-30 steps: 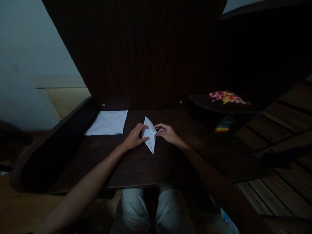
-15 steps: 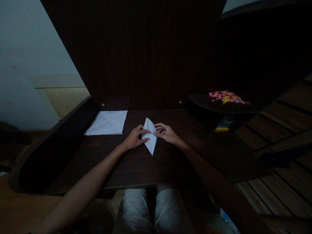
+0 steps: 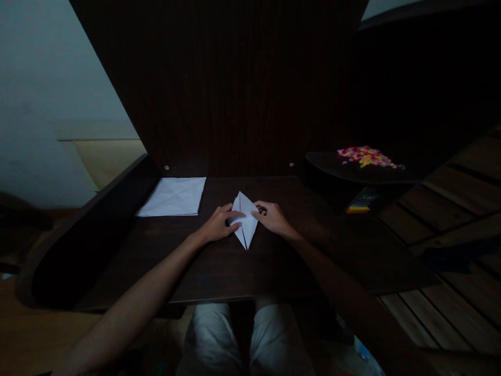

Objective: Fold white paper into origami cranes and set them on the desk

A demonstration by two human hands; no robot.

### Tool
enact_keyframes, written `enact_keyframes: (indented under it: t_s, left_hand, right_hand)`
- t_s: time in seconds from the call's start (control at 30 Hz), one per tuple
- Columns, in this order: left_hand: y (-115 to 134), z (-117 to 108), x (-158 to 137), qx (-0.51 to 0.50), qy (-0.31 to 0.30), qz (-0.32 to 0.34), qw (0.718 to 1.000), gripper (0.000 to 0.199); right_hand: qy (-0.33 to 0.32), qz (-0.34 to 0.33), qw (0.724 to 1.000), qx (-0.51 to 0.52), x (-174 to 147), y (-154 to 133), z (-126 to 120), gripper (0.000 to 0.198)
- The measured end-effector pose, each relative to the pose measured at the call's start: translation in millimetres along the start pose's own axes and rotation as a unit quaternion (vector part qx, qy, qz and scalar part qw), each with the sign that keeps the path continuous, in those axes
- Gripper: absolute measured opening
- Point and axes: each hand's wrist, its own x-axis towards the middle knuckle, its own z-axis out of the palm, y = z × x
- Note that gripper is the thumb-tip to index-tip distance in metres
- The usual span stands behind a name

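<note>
A white sheet of paper folded into a diamond (image 3: 246,232) is between my hands at the middle of the dark desk (image 3: 219,277). One point faces me, and a lengthwise slit runs down it. My left hand (image 3: 221,223) grips its left edge, with thumb and index finger lying on the upper face. On the opposite side, my right hand (image 3: 272,216) pinches the right edge, thumb on top and the other fingers curled behind. The undersides of the fingers are hidden.
At the back left lies a stack of creased white paper (image 3: 174,196). Many small pink, red and yellow pieces (image 3: 368,156) cover part of a rounded shelf (image 3: 324,163) at right. A raised side panel (image 3: 90,230) bounds the desk's left. Slatted wood (image 3: 442,313) shows at far right.
The folded paper has turned flatter toward me and shows a wider right half. My right hand has shifted slightly right, along with the paper's right edge. The left hand keeps its hold.
</note>
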Motion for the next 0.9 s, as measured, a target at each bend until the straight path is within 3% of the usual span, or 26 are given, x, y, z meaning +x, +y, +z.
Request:
enact_keyframes:
  t_s: [0.2, 0.47, 0.67, 0.9]
  left_hand:
    - [0.4, -1.4, -0.1, -0.026, 0.000, 0.020, 0.999, 0.033]
    - [2.3, -2.9, 0.3, -0.035, 0.015, 0.005, 0.999, 0.044]
    - [1.8, -3.7, 0.3, -0.044, 0.019, 0.014, 0.999, 0.058]
    - [4.2, -5.1, 0.9, -0.066, 0.035, 0.024, 0.997, 0.062]
  right_hand:
    - [-0.011, 0.039, 0.996, 0.083, 2.2, -1.3, -1.8, 0.021]
    - [-0.069, 0.113, 0.970, 0.206, 5.8, 0.8, -5.0, 0.037]
    - [-0.081, 0.124, 0.973, 0.176, 4.3, -0.3, -1.5, 0.038]
    - [-0.075, 0.070, 0.987, 0.125, 4.8, 4.0, -0.4, 0.031]
